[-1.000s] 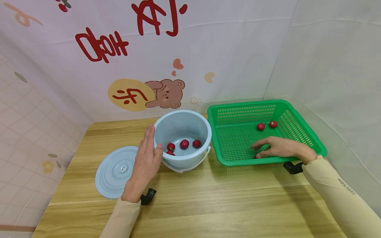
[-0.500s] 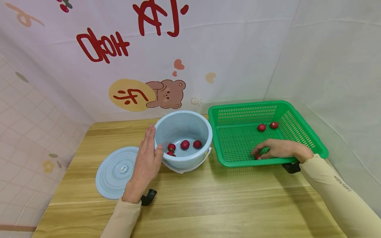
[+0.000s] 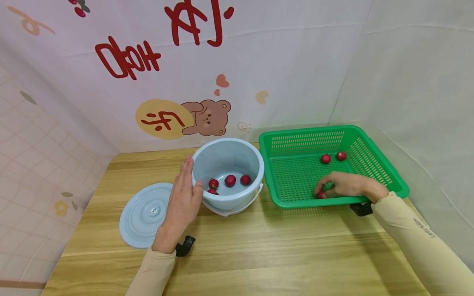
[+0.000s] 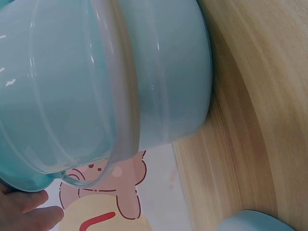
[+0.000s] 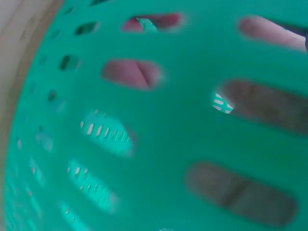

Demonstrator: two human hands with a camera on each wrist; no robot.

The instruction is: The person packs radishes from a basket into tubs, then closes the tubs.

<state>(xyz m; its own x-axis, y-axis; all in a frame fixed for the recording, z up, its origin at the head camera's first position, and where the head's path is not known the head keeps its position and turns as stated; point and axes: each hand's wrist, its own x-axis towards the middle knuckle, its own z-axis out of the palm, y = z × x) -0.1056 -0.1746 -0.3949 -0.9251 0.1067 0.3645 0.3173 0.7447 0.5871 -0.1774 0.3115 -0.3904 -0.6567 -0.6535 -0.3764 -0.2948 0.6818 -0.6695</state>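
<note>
My left hand (image 3: 182, 201) rests with straight fingers against the left side of a light blue bucket (image 3: 231, 201). In the left wrist view its fingers (image 4: 36, 216) lie at the bucket's rim. Several red radishes (image 3: 230, 180) lie on the bucket's bottom. At the right, my right hand (image 3: 346, 184) reaches over the near rim of a green plastic basket (image 3: 292, 203). Its thumb and fingers pinch a radish (image 3: 320, 194) low in the basket. Two more radishes (image 3: 326, 158) sit farther back there. The basket's slotted wall (image 5: 168, 130) mostly hides the right hand in the right wrist view.
The bucket's light blue lid (image 3: 142, 216) lies flat on the wooden table (image 3: 259, 255), left of the bucket. A white carrying handle (image 3: 255, 196) hangs down the bucket's front. Printed cloth (image 3: 296, 61) stands behind the table, with more cloth at both sides.
My right hand has lowered its fingers round the radish near the basket's front wall and closed on it. The left hand stays at the bucket.
</note>
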